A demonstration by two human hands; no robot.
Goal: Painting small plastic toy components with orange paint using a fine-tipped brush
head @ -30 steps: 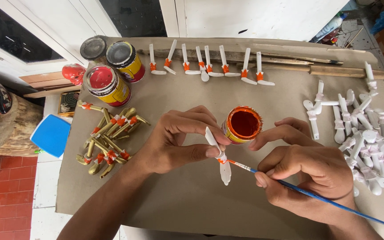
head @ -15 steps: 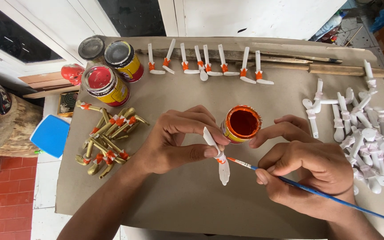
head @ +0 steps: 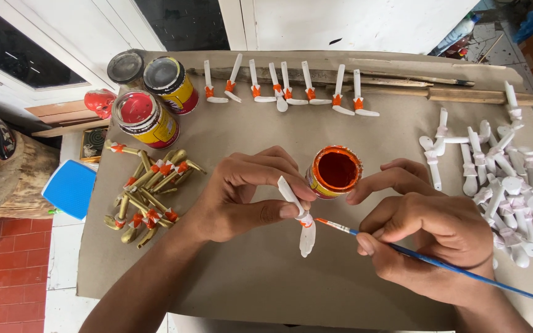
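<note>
My left hand [head: 245, 194] pinches a small white spoon-shaped piece [head: 299, 217] by its upper end, its wider end hanging down over the brown board [head: 266, 277]. An orange band shows at the piece's middle. My right hand [head: 430, 237] holds a thin blue-handled paintbrush [head: 439, 264], and its orange tip touches that band. An open pot of orange paint [head: 334, 171] stands just behind the piece, between my two hands.
Several white pieces with orange bands lean in a row [head: 285, 89] against a wooden stick at the back. A heap of unpainted white pieces [head: 501, 179] lies right. Gold pieces with orange bands [head: 149, 194] lie left, behind them three paint tins [head: 146, 117].
The brush tip has stayed at the piece's middle with only slight shifts. Both hands hold nearly the same place.
</note>
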